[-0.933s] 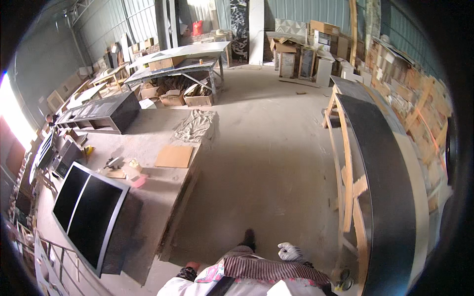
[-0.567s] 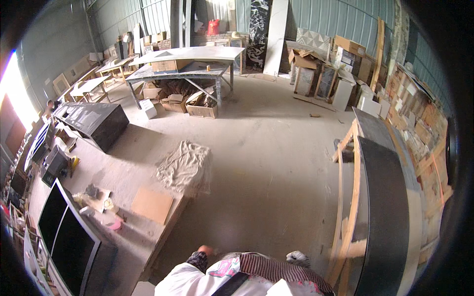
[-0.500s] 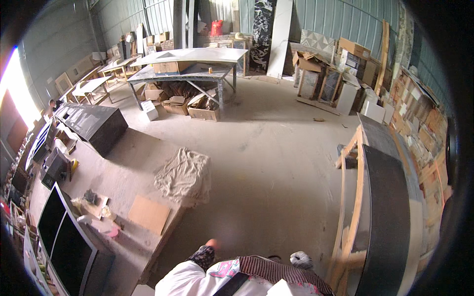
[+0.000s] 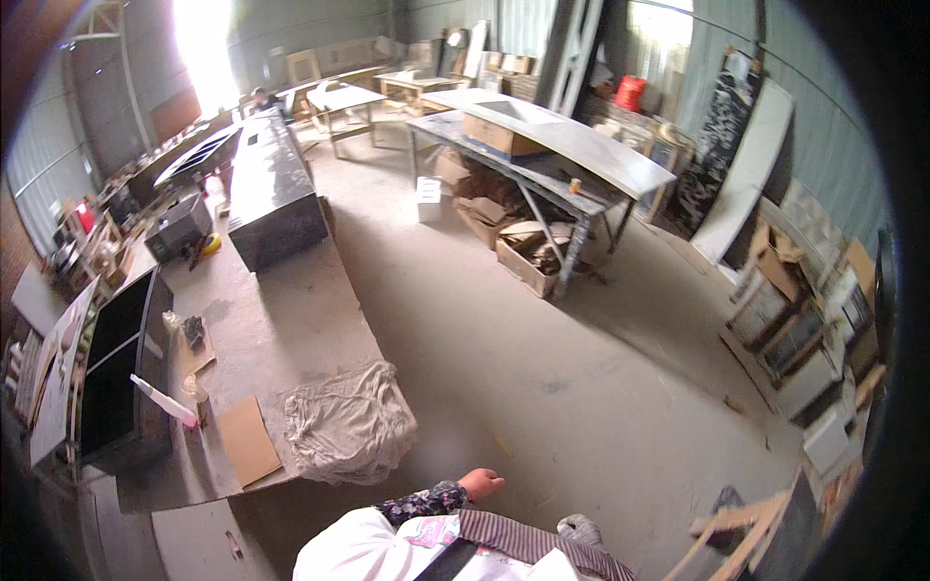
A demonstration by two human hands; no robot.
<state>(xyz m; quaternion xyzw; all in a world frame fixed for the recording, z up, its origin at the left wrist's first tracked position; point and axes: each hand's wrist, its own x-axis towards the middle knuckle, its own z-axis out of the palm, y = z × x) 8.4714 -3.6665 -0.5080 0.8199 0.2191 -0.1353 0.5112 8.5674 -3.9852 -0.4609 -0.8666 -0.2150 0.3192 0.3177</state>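
My left hand point(image 4: 481, 484), bare below a dark floral cuff point(image 4: 426, 502), hangs in front of me over the floor. Its fingers are loosely stretched, and nothing shows in them. The nearest thing to it is a crumpled beige cloth point(image 4: 354, 421) draped over the near corner of a long dusty worktable point(image 4: 325, 339). Beside my striped garment point(image 4: 533, 537) a rounded grey speckled shape point(image 4: 581, 531) pokes out. It may be my gloved right hand or a shoe; its fingers cannot be made out.
On the worktable are a cardboard sheet point(image 4: 249, 441), a white and pink bottle point(image 4: 165, 399) and a large dark box-shaped unit point(image 4: 276, 194). A black panelled frame point(image 4: 116, 363) leans at its left. Beyond the aisle stands a slab-topped table point(image 4: 581, 145). Wooden framing point(image 4: 746, 528) lies at lower right.
My view has swung left, so the worktable and cloth sit nearer the middle and the wooden framing has slid toward the right rim. More of my left hand shows, extended forward and right.
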